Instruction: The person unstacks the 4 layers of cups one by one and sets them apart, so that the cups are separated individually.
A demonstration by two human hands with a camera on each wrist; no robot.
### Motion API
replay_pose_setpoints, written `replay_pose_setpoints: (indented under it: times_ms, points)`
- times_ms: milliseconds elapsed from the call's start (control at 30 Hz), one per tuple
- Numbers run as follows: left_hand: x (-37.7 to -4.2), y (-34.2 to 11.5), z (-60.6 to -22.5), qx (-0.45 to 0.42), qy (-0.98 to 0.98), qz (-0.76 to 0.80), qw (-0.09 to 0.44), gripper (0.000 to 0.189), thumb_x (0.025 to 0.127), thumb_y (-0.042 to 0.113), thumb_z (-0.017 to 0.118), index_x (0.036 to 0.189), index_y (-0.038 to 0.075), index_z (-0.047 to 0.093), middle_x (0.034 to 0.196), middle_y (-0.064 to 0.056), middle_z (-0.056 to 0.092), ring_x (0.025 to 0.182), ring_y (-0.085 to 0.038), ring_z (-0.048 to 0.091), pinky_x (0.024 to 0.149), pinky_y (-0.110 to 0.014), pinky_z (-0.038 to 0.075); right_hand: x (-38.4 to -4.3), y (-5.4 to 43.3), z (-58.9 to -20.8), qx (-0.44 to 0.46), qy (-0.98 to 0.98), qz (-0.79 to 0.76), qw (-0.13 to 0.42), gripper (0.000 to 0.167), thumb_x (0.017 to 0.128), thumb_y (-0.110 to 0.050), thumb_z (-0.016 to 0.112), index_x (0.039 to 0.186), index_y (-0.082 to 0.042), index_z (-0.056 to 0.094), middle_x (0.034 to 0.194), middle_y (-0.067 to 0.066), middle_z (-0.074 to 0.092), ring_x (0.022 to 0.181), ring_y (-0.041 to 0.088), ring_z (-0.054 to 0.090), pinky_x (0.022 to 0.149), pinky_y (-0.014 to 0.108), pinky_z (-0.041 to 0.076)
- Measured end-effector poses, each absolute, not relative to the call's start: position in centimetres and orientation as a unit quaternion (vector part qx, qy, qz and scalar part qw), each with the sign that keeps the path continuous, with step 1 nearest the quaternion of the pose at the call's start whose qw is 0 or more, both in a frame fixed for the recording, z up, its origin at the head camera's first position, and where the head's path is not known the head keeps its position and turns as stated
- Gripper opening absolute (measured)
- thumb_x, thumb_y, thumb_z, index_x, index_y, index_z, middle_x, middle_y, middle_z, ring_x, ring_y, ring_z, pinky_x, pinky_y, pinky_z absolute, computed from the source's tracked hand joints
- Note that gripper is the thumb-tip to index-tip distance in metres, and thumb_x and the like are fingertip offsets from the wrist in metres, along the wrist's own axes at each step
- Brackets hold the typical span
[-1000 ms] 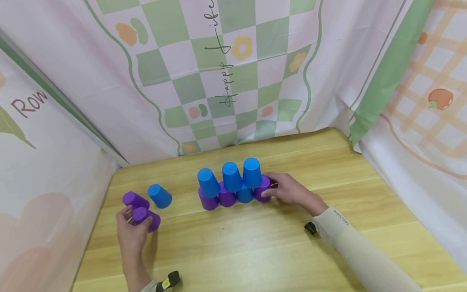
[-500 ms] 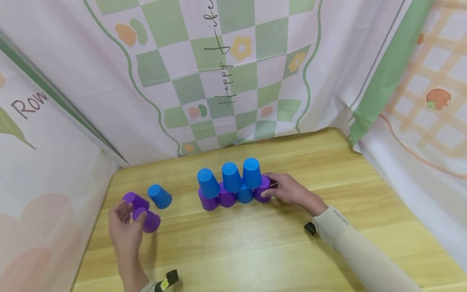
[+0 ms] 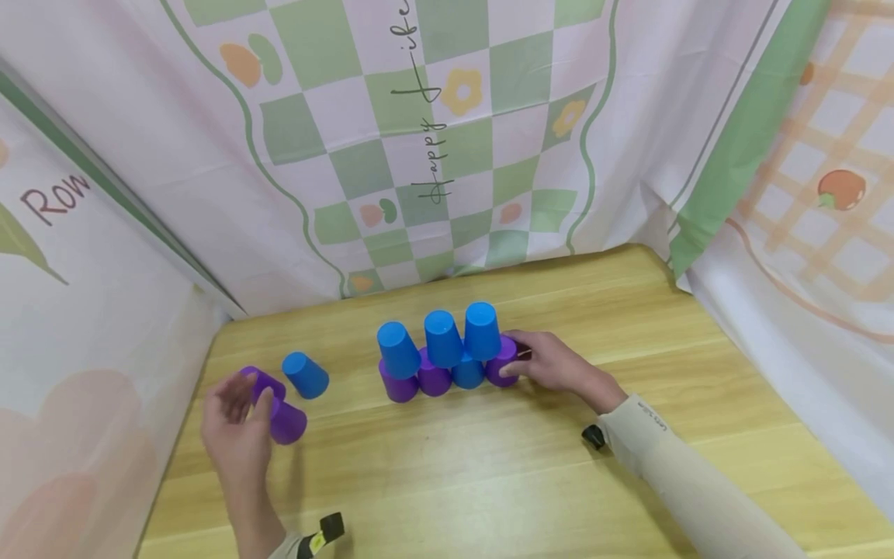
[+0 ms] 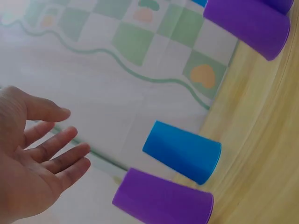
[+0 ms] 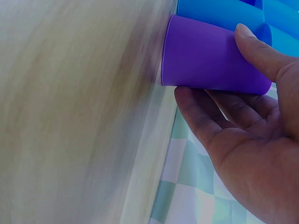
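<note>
In the head view, three blue cups [image 3: 442, 339] stand upside down on a lower row of purple and blue cups. My right hand [image 3: 552, 363] holds the purple cup [image 3: 499, 366] at that row's right end; the right wrist view shows the thumb on one side of this purple cup [image 5: 210, 58] and the fingers along the other. On the left, two purple cups stand upside down, the nearer purple cup [image 3: 289, 424] partly in front of the farther purple cup [image 3: 268, 383]. My left hand [image 3: 236, 439] is just left of them, its fingers loosely bent and holding nothing.
An upside-down blue cup [image 3: 306, 376] stands behind the two purple cups on the left. The wooden table [image 3: 447, 481] ends at a patterned cloth [image 3: 356, 155] at the back, with more cloth on both sides.
My left hand has let go of the nearer purple cup and moved back to the left, its fingers loosening. My right hand and the stacked cups have stayed in place.
</note>
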State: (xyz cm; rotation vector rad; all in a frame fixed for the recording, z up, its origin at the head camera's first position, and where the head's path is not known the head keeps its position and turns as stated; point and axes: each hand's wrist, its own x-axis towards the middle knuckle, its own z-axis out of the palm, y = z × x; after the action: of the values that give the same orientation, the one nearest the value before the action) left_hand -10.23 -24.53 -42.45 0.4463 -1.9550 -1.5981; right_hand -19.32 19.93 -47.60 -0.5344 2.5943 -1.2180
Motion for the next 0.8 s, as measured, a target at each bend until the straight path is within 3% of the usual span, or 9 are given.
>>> replay_pose_setpoints:
  times_ms: [200,300,467,800]
  points:
    - [-11.1,-23.2,-42.3,0.111,-0.738,-0.592,0.304,0.039,0.091,-0.011,0.072,0.129,-0.005,0.062,0.111,0.0,0.069,0.109,-0.012,0.066,0.097,-0.014,0.054,-19.2,19.9,-47.4,-0.181,0.886,-0.413,0.11,0.05,0.097,-0.025,0.078,0.142,-0.01,0.063,0.129,0.009,0.073,0.118,0.028,0.069,0.102,0.05,0.059]
    - [-11.4,-22.5,-42.1,0.091,-0.749,-0.583,0.302,0.039,0.093,-0.01,0.071,0.13,-0.006,0.061,0.112,0.003,0.068,0.11,-0.01,0.065,0.098,-0.014,0.053,-19.2,19.8,-47.3,-0.181,0.884,-0.416,0.112,0.05,0.097,-0.024,0.077,0.142,-0.01,0.062,0.129,0.01,0.072,0.118,0.029,0.069,0.102,0.051,0.058]
    - [-11.8,-21.6,-41.8,0.054,-0.747,-0.59,0.301,0.038,0.095,-0.01,0.069,0.131,-0.012,0.058,0.116,-0.007,0.069,0.112,-0.01,0.066,0.1,-0.016,0.054,-19.2,19.7,-47.4,-0.18,0.884,-0.416,0.114,0.049,0.097,-0.024,0.077,0.142,-0.01,0.063,0.129,0.01,0.072,0.119,0.029,0.068,0.103,0.051,0.058]
    - [-12.6,-19.6,-42.4,0.026,-0.737,-0.62,0.266,0.041,0.091,-0.016,0.069,0.13,-0.01,0.059,0.119,-0.012,0.069,0.115,-0.016,0.067,0.104,-0.019,0.053,-19.3,19.8,-47.4,-0.179,0.885,-0.415,0.113,0.05,0.097,-0.026,0.078,0.142,-0.011,0.063,0.129,0.009,0.072,0.119,0.028,0.068,0.103,0.05,0.058]
